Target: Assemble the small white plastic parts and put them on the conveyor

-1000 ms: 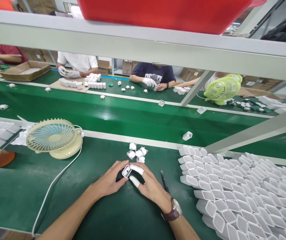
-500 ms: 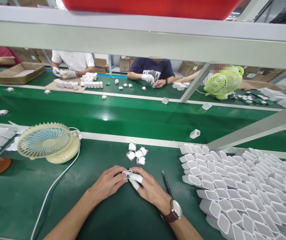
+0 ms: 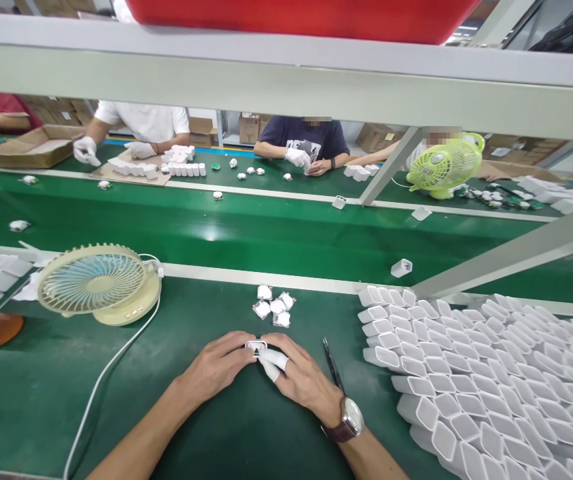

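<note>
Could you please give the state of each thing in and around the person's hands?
White casing: held between left hand and right hand, open end showing.
Tweezers: lying unheld.
Finger cots: worn on the right hand.
Wristwatch: strapped on.
White parts: loosely clustered.
Massed white casings: open ends showing.
Beige fan: tilted upward; whether running, unclear.

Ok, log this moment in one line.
left hand: holding casing | right hand: holding casing, white-capped fingers at its rim | tweezers: lying beside right hand | white parts: grouped beyond hands
</note>
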`<state>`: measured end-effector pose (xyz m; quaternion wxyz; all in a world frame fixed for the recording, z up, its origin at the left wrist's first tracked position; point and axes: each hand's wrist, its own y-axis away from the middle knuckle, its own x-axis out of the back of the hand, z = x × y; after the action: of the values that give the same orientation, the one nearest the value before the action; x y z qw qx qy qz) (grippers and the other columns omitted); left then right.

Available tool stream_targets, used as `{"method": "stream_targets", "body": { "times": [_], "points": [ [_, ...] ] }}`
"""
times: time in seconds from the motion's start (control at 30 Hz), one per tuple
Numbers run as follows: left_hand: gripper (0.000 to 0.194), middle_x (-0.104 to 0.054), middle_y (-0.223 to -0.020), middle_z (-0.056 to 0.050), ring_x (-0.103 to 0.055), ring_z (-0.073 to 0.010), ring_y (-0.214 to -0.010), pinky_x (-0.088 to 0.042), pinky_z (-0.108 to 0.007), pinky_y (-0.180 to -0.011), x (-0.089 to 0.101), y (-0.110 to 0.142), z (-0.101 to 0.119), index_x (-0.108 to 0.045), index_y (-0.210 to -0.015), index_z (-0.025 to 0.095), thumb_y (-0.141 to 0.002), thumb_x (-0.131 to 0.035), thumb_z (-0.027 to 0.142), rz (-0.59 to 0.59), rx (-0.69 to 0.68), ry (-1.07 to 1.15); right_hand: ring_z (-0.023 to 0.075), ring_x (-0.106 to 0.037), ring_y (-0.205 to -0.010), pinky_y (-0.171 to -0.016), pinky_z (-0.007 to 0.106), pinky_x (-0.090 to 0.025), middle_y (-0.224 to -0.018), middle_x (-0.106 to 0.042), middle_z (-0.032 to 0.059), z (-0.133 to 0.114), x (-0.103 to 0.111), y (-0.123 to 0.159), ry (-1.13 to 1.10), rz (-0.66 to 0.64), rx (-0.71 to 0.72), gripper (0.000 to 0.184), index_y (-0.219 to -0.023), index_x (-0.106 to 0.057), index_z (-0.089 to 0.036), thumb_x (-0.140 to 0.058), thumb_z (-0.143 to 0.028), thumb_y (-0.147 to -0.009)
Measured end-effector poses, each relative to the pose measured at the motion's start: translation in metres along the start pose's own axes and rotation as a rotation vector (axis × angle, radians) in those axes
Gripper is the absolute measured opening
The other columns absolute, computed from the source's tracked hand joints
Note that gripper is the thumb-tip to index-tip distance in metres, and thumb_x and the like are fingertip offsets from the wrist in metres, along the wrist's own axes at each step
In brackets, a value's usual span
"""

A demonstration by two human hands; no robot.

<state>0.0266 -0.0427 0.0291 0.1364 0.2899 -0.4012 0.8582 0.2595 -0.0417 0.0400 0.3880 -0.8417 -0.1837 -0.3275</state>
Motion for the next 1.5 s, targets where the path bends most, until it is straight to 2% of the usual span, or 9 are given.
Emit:
{"method": "stream_targets", "body": {
  "times": [0.2, 0.4, 0.77, 1.0, 1.2, 1.33, 1.43, 1.5],
  "points": [
    [0.013, -0.075, -0.117, -0.011, -0.076, -0.0227, -0.104, -0.066, -0.037, -0.094, -0.004, 0.005, -0.006, -0.069, -0.113, 0.02, -0.102, -0.062, 0.018, -0.002, 0.04, -0.026, 0.0253, -0.071, -0.113, -0.095, 0.041, -0.065, -0.125, -0.067, 0.0123, -0.004, 0.001, -0.004, 0.028, -0.004, -0.03, 0.04, -0.14, -0.055, -0.026, -0.052, -0.013, -0.102],
    [0.012, -0.076, -0.116, -0.01, -0.076, -0.0235, -0.105, -0.065, -0.038, -0.095, -0.003, 0.002, -0.003, -0.069, -0.11, 0.02, -0.101, -0.064, 0.015, 0.018, 0.013, 0.013, 0.0246, -0.069, -0.113, -0.094, 0.04, -0.064, -0.124, -0.066, 0.0117, -0.006, 0.0, -0.005, 0.038, -0.01, -0.028, 0.048, -0.146, -0.052, -0.028, -0.053, -0.013, -0.101],
    [0.01, -0.078, -0.116, -0.008, -0.076, -0.0222, -0.106, -0.065, -0.036, -0.095, -0.008, 0.006, -0.007, -0.069, -0.109, 0.022, -0.102, -0.063, 0.023, 0.006, 0.09, 0.053, 0.0241, -0.069, -0.11, -0.092, 0.039, -0.064, -0.123, -0.065, 0.0117, -0.007, -0.001, -0.003, 0.037, -0.011, -0.041, 0.045, -0.143, -0.053, -0.028, -0.053, -0.012, -0.101],
    [0.025, -0.077, -0.124, -0.008, -0.075, -0.0234, -0.113, -0.062, -0.04, -0.103, -0.01, 0.005, -0.005, -0.065, -0.127, 0.023, -0.102, -0.064, 0.023, 0.043, 0.077, -0.036, 0.0232, -0.069, -0.109, -0.094, 0.04, -0.063, -0.118, -0.065, 0.011, -0.005, -0.006, -0.005, -0.079, 0.066, -0.126, 0.03, -0.13, -0.059, -0.026, -0.054, -0.017, -0.102],
    [0.046, -0.076, -0.126, -0.009, -0.073, -0.026, -0.118, -0.062, -0.042, -0.101, -0.004, 0.001, 0.0, -0.051, -0.148, 0.025, -0.104, -0.061, 0.024, 0.021, 0.102, -0.045, 0.0228, -0.068, -0.112, -0.097, 0.041, -0.061, -0.119, -0.065, 0.0107, -0.007, -0.007, -0.006, -0.161, 0.087, -0.166, 0.029, -0.128, -0.058, -0.026, -0.056, -0.017, -0.101],
    [0.051, -0.08, -0.116, -0.007, -0.074, -0.0241, -0.117, -0.062, -0.043, -0.099, -0.003, 0.0, 0.002, -0.042, -0.154, 0.025, -0.106, -0.054, 0.018, 0.137, 0.132, 0.03, 0.0222, -0.068, -0.111, -0.097, 0.04, -0.061, -0.118, -0.065, 0.0104, -0.006, -0.008, -0.004, -0.178, 0.09, -0.176, 0.028, -0.127, -0.058, -0.025, -0.056, -0.016, -0.101],
    [0.048, -0.082, -0.106, -0.005, -0.077, -0.0226, -0.107, -0.064, -0.04, -0.093, -0.003, 0.0, 0.001, -0.047, -0.15, 0.024, -0.104, -0.055, 0.013, 0.255, 0.155, 0.027, 0.0219, -0.068, -0.11, -0.097, 0.04, -0.06, -0.117, -0.065, 0.0103, -0.005, -0.009, -0.004, -0.187, 0.083, -0.176, 0.03, -0.129, -0.057, -0.025, -0.055, -0.015, -0.1],
    [0.045, -0.082, -0.103, -0.005, -0.079, -0.0223, -0.101, -0.065, -0.038, -0.089, -0.004, 0.0, 0.001, -0.053, -0.144, 0.024, -0.102, -0.059, 0.011, 0.293, 0.148, 0.015, 0.0218, -0.068, -0.109, -0.096, 0.039, -0.06, -0.117, -0.065, 0.0104, -0.005, -0.009, -0.004, -0.193, 0.085, -0.173, 0.031, -0.129, -0.058, -0.025, -0.056, -0.015, -0.1]
  ]
}}
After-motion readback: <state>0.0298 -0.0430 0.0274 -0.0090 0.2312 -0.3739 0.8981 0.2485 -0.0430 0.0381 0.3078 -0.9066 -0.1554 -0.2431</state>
